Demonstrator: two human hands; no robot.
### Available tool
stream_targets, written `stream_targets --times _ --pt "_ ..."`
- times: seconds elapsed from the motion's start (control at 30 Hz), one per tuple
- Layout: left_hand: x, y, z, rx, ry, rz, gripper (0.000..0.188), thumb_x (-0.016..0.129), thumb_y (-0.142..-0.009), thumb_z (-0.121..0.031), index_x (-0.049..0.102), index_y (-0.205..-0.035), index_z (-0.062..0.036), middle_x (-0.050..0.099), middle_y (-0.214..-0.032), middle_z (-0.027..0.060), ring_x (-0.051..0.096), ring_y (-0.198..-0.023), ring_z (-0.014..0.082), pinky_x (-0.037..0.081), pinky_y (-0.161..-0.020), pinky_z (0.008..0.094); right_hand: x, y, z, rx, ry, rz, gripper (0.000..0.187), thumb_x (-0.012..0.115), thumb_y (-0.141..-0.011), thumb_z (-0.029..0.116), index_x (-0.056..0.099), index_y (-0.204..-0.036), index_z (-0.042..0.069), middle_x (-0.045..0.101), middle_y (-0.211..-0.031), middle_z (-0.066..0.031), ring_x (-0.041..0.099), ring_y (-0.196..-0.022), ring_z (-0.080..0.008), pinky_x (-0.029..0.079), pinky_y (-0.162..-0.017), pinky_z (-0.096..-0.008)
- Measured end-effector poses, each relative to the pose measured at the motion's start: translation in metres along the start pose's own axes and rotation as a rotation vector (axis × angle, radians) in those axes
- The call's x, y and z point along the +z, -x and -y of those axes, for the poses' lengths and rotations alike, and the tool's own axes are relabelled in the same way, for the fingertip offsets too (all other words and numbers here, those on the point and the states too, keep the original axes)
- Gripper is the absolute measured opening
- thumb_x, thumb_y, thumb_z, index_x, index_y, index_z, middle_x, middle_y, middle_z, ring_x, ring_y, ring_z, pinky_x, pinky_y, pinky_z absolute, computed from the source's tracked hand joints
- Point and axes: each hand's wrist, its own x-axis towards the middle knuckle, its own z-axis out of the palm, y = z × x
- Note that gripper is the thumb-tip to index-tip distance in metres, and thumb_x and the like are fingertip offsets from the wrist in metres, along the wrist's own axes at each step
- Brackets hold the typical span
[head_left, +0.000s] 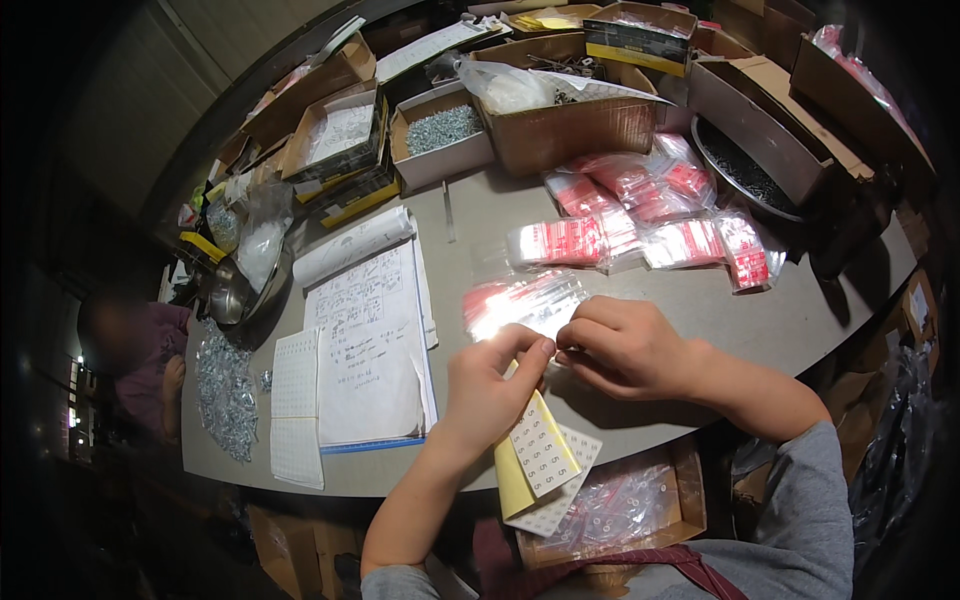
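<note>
My left hand (490, 385) is closed on folded sheets of small printed stickers (545, 445) with yellow backing, which hang down over the table's front edge. My right hand (630, 345) is closed too, thumb and forefinger pinched together against the left fingertips. Whatever is between those fingertips is too small to make out. Just beyond both hands lies a fanned stack of clear zip bags (530, 305) with red print. Below the sticker sheets, at my lap, an open cardboard box (690, 490) holds small clear bags with little parts in them.
More red-printed bags (650, 190) lie at the back right, beside a metal bowl of dark screws (745, 170). An open notebook (365, 350), sticker sheets (295, 400) and a pile of silvery screws (225, 390) lie left. Part boxes (440, 130) line the back. Another person (150, 365) sits far left.
</note>
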Motion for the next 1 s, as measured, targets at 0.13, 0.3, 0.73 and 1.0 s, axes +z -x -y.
stream_targets --times 0.13,0.3,0.73,1.0 --pt "0.003 -0.001 0.008 0.285 -0.232 -0.107 0.012 0.07 -0.093 -0.014 0.071 -0.095 -0.002 0.069 -0.07 0.0111 0.067 -0.059 0.0195 0.051 -0.057 0.0307 -0.002 0.0 0.001 0.183 -0.271 0.039 0.018 0.074 -0.086 0.011 0.066 -0.098 0.001 0.063 -0.084 -0.011 0.062 -0.071 -0.0264 0.05 -0.066 -0.0358" --pt "0.003 0.001 0.006 0.349 -0.236 -0.01 0.011 0.071 -0.091 -0.013 0.071 -0.094 -0.0028 0.069 -0.071 0.0129 0.066 -0.057 0.0221 0.051 -0.056 0.0321 -0.009 -0.002 -0.003 0.51 -0.629 0.205 0.02 0.074 -0.092 0.017 0.066 -0.095 -0.001 0.066 -0.082 -0.0053 0.058 -0.075 -0.0106 0.047 -0.068 -0.0288" --pt "0.011 0.004 0.003 0.303 -0.243 -0.098 0.011 0.073 -0.086 -0.012 0.067 -0.087 -0.0021 0.069 -0.072 0.01 0.065 -0.059 0.0183 0.051 -0.058 0.0307 -0.013 -0.005 0.005 0.406 -0.172 0.016 0.009 0.07 -0.08 0.007 0.063 -0.083 0.002 0.06 -0.072 -0.0056 0.06 -0.065 -0.017 0.048 -0.061 -0.0294" --pt "0.004 0.003 0.01 0.065 0.095 -0.01 0.016 0.067 -0.096 -0.015 0.068 -0.089 -0.0014 0.066 -0.071 0.0018 0.06 -0.063 0.0072 0.047 -0.058 0.0251 -0.022 -0.011 0.001 0.043 -0.312 0.02 0.027 0.062 -0.07 0.004 0.071 -0.096 0.002 0.061 -0.116 -0.0177 0.059 -0.11 -0.033 0.047 -0.095 -0.042"
